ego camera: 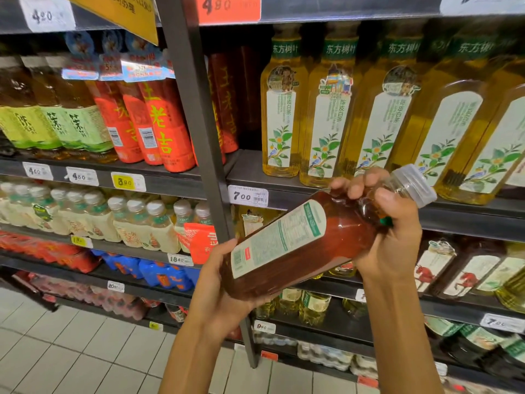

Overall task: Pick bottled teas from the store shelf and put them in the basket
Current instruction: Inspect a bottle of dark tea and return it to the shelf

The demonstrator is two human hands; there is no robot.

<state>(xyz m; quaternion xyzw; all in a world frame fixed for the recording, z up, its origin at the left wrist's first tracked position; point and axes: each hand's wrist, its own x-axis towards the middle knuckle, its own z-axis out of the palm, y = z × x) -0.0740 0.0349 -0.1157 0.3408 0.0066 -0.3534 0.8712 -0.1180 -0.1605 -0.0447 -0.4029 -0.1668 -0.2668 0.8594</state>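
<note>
One bottle (301, 245), reddish tea, in both your hands, tilted: cap up-right, base down-left. Right hand (389, 223) curled round neck just below cap; left hand (218, 282) cups base, thumb up along side. Long axis runs between your palms. Shelf (284, 180) just beyond fingers. Basket not in view; right hand likely carries bottle there.

Tea bottle (298, 245) tilted betw. both hands, in front of shelf (284, 183) w/ bottles (326, 109).
</note>
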